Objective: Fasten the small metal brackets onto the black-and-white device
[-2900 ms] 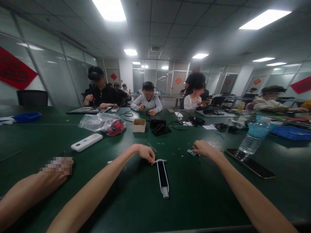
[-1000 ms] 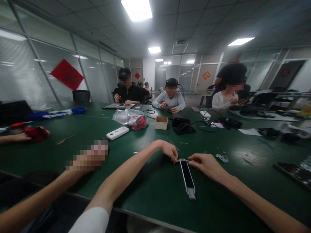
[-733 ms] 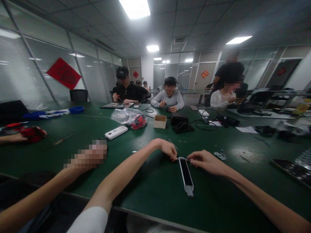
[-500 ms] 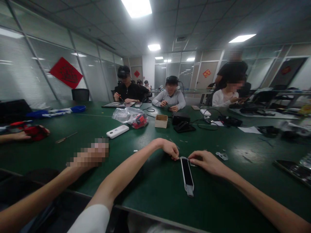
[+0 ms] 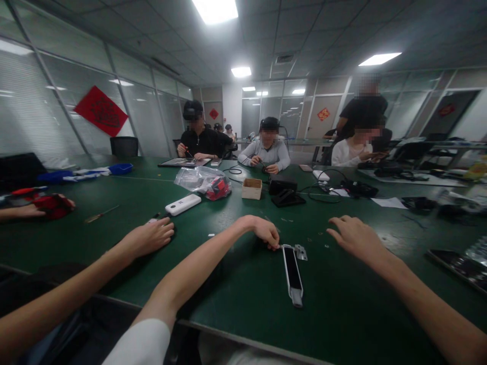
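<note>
A long, slim device [image 5: 292, 271] with a white frame and a black face lies on the green table, its narrow grey tip towards me. My left hand [image 5: 267, 233] is closed in a pinch at the far left corner of this device. Whatever is between its fingertips is too small to make out. Beside the far right corner lies a small silvery metal piece [image 5: 301, 252]. My right hand [image 5: 353, 238] hovers or rests to the right of it, apart from the device, with its fingers spread and nothing seen in them.
A co-worker's hand [image 5: 154, 235] lies at my left, near a white power bank [image 5: 183, 205]. Beyond stand a small open box [image 5: 251, 189], a clear plastic bag [image 5: 196, 180] and a black stand [image 5: 287, 195]. Small bits [image 5: 326, 246] are scattered near my right hand.
My right hand has left the device's far right corner and moved right and away from me, its fingers opening. The metal piece there is now uncovered. My left hand stays put.
</note>
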{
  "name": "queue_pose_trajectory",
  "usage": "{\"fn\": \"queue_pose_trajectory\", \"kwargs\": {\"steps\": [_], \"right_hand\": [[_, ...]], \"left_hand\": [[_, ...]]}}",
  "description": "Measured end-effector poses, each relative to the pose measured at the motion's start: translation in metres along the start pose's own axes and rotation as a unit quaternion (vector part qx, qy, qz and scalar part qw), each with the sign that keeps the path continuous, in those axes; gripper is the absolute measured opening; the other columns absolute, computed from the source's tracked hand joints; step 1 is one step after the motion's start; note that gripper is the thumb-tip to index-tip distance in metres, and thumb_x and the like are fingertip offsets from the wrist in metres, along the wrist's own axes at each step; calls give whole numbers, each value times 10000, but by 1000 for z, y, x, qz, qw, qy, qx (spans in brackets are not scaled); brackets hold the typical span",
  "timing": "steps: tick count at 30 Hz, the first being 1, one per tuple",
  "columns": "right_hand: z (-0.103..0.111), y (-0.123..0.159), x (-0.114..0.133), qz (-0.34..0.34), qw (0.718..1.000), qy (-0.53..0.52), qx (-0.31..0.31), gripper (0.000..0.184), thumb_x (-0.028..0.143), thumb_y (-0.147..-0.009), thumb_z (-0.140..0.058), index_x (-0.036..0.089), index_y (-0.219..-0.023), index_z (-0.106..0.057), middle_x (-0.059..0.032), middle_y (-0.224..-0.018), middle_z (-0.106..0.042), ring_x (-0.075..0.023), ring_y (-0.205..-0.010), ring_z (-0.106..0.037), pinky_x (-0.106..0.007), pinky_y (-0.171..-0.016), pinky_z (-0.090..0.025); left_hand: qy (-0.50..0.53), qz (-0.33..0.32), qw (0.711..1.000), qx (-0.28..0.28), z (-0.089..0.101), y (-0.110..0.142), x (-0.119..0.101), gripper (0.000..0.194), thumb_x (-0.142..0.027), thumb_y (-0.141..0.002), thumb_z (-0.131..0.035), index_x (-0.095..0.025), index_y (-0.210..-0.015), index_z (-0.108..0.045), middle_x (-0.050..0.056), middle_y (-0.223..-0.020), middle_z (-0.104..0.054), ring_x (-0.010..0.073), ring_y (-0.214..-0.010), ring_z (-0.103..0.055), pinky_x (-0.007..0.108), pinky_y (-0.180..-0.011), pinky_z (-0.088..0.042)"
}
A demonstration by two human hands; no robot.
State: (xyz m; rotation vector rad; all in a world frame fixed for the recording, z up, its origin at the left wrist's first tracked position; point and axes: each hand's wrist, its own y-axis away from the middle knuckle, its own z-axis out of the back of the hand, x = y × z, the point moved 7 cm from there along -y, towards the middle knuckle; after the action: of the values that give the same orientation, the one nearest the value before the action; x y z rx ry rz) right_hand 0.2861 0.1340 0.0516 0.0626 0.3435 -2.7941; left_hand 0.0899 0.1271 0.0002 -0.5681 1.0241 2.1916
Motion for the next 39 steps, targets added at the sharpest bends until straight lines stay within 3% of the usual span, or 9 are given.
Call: {"fn": "queue_pose_trajectory", "kwargs": {"steps": [3, 7, 15, 20, 24, 27, 31, 35, 39], "right_hand": [[-13, 0, -36, -84, 992, 66, 68, 239, 260, -847, -479, 123, -992, -610, -192, -982, -597, -321, -894, -585, -374, -651, -456], [-34, 1, -53, -108, 982, 24, 154, 158, 159, -826, -489, 126, -909, -620, -164, -872, -625, -286, -817, -628, -319, -603, -436], [-14, 1, -51, -139, 984, 14, 114, 206, 152, -849, -414, 112, -861, -616, -175, -877, -620, -286, -795, -620, -319, -585, -415], [30, 1, -10, -28, 994, -34, -103, 252, 250, -898, -383, 139, -949, -604, -149, -954, -600, -268, -906, -551, -360, -732, -426], [36, 16, 52, 176, 959, -167, -148, 211, 257, -902, -412, 181, -944, -604, -97, -956, -608, -215, -901, -530, -343, -814, -414], [33, 28, 79, 212, 932, -252, -152, 192, 270, -889, -437, 175, -878, -604, -77, -852, -611, -190, -803, -543, -326, -735, -436], [26, 33, 87, 127, 923, -334, -141, 144, 281, -837, -509, 167, -792, -585, -44, -756, -607, -158, -673, -547, -274, -594, -433], [20, 34, 88, 63, 913, -389, -107, 172, 300, -835, -514, 171, -727, -548, -20, -689, -610, -138, -597, -541, -252, -536, -415], [19, 34, 94, 75, 905, -407, -92, 189, 318, -857, -499, 169, -750, -545, -19, -701, -613, -133, -608, -544, -247, -542, -420]], "left_hand": [[0, 16, 1000, -10, 2, 4, -2, 100, -244, -724, -609, -172, -672, -653, -10, -629, -611, 136, -673, -532, 233, -644, -394], [3, 30, 999, -18, 4, 8, -1, 95, -276, -713, -635, -189, -683, -662, -15, -621, -609, 135, -693, -530, 222, -651, -396], [-46, 22, 999, -11, 11, 18, -7, 215, -332, -784, -553, -142, -795, -652, 24, -732, -630, 140, -678, -565, 232, -619, -406], [-126, -2, 978, -168, 42, 43, -28, 319, -393, -814, -536, -148, -1005, -607, 50, -944, -635, 160, -799, -578, 231, -656, -409], [-133, -33, 951, -275, 54, 60, -54, 374, -457, -833, -510, -167, -1064, -562, 50, -1018, -619, 159, -872, -576, 220, -683, -407], [-136, -40, 957, -253, 43, 58, -69, 390, -476, -819, -530, -176, -1066, -559, 46, -1019, -621, 158, -873, -580, 217, -675, -410], [-145, -38, 973, -176, 25, 50, -80, 320, -446, -814, -544, -158, -950, -582, 38, -917, -646, 148, -777, -598, 218, -621, -416], [-42, -46, 991, -121, 18, 44, -75, 235, -364, -815, -560, -135, -872, -557, 37, -810, -651, 138, -674, -609, 227, -582, -449], [69, -47, 987, -140, 24, 43, -63, 220, -222, -748, -629, -135, -919, -521, 31, -794, -638, 138, -674, -608, 237, -584, -477]]}}
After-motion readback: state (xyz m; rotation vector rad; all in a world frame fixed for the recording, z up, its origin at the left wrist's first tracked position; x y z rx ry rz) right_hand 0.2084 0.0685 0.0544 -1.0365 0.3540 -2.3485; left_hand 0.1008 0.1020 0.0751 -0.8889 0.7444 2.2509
